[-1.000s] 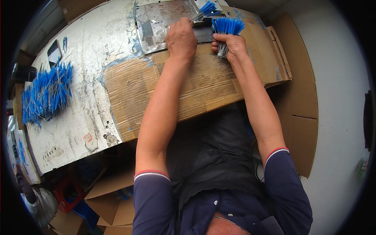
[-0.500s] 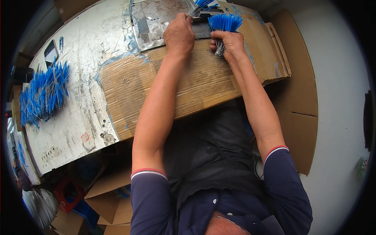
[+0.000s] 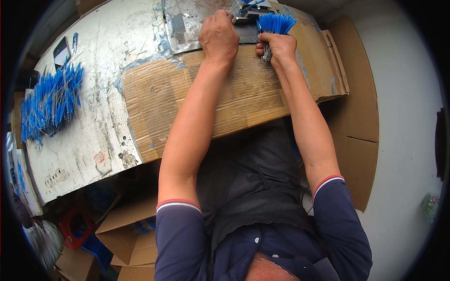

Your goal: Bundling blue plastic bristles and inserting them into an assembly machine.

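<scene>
Bunched brushes (image 3: 277, 26) — blue bristly tops (image 3: 276, 22), thin silvery stems (image 3: 266, 52)

honestly can't read a single word or number anywhere in this one. closest thing to writing is a small red outline (image 3: 99, 157) on the white tabletop (image 3: 101, 89), more of a loop than a letter as far as i can tell. nearer the table's lower left corner there's a row of dark smudgy marks (image 3: 56, 178), could be worn print or just dirt, no way to tell. the dark phone (image 3: 61, 51) is too small to make anything out on, and the pale spot on the red stool (image 3: 74, 233) is just a blur.
</scene>
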Tool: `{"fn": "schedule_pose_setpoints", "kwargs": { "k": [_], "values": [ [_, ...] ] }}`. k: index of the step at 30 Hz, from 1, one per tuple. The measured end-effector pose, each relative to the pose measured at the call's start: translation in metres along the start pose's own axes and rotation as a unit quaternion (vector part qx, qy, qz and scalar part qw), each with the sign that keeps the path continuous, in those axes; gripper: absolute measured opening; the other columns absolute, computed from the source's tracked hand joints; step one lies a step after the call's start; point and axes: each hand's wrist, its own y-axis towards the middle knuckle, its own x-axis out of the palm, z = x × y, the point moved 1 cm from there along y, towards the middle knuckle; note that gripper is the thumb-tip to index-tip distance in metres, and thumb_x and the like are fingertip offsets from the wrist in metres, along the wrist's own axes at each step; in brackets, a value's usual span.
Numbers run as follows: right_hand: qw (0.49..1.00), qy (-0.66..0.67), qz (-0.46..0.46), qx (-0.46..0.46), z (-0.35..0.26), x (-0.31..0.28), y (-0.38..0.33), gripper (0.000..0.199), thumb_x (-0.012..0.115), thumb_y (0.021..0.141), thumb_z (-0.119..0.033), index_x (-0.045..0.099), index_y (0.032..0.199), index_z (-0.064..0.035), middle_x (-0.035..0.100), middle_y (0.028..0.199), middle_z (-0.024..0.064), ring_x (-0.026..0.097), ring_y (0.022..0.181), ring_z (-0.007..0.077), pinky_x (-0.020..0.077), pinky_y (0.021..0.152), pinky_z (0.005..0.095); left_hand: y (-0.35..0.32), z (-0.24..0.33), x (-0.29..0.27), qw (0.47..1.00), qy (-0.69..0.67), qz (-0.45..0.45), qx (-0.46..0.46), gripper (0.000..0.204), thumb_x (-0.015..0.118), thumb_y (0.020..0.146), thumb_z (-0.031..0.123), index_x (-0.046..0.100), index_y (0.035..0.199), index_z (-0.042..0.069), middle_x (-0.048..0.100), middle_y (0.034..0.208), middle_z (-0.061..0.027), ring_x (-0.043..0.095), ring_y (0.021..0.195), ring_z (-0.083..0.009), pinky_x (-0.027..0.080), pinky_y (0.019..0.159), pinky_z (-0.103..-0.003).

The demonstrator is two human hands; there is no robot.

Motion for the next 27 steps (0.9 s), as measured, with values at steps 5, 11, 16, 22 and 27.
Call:
{"fn": "schedule_pose_setpoints", "kwargs": {
  "k": [5, 11, 16, 22, 27],
  "values": [
    [0.998, 0.058, -0.005, 0.037, -0.001, -0.001, 0.004, 0.008, 0.071, 0.075, 0.008, 0.064, 0.076, 0.0095, 0.066, 0.07, 0.018, 0.067, 0.054, 0.024, 0.0579, 0.043, 0.0331, -0.001, -0.003, 0.002, 0.999, 0.012, 0.01, 0.044, 0.014, 0.06, 0.095, 0.019, 0.063, 0.094, 0.005, 0.067, 0.081, -0.0162, 0.064, 0.083, -0.0359, 0.048, 0.074, -0.048],
    [0.993, 0.098, -0.042, 0.047, 0.002, -0.008, -0.001, 0.01, 0.072, 0.075, 0.007, 0.063, 0.075, 0.0068, 0.064, 0.068, 0.0149, 0.064, 0.054, 0.0216, 0.0585, 0.044, 0.0334, -0.003, -0.005, 0.006, 0.997, 0.03, -0.045, 0.058, 0.013, 0.06, 0.094, 0.017, 0.063, 0.092, 0.005, 0.068, 0.081, -0.0144, 0.063, 0.082, -0.0356, 0.047, 0.077, -0.047],
    [0.99, 0.117, -0.061, 0.042, 0.002, -0.018, -0.005, 0.012, 0.075, 0.073, 0.006, 0.063, 0.076, 0.0056, 0.064, 0.067, 0.0131, 0.064, 0.054, 0.0203, 0.0587, 0.045, 0.0335, -0.004, -0.006, 0.008, 0.993, 0.054, -0.084, 0.061, 0.013, 0.06, 0.094, 0.017, 0.063, 0.091, 0.005, 0.068, 0.083, -0.0149, 0.063, 0.08, -0.0352, 0.048, 0.075, -0.047],
    [0.989, 0.114, -0.08, 0.059, 0.004, -0.028, -0.006, 0.013, 0.077, 0.073, 0.005, 0.064, 0.078, 0.0059, 0.064, 0.067, 0.0126, 0.064, 0.054, 0.0204, 0.0586, 0.045, 0.034, -0.005, -0.005, 0.009, 0.989, 0.079, -0.095, 0.077, 0.014, 0.059, 0.094, 0.016, 0.065, 0.089, 0.005, 0.068, 0.083, -0.0151, 0.063, 0.08, -0.0352, 0.049, 0.075, -0.047],
    [0.97, 0.18, -0.135, 0.096, -0.001, -0.04, 0.001, 0.015, 0.077, 0.074, 0.004, 0.067, 0.085, 0.0042, 0.065, 0.071, 0.0108, 0.065, 0.057, 0.0191, 0.0585, 0.049, 0.032, -0.002, -0.001, 0.011, 0.985, 0.101, -0.1, 0.099, 0.012, 0.057, 0.093, 0.014, 0.064, 0.089, 0.005, 0.068, 0.084, -0.0145, 0.063, 0.082, -0.0341, 0.049, 0.076, -0.045]
  ]
}}
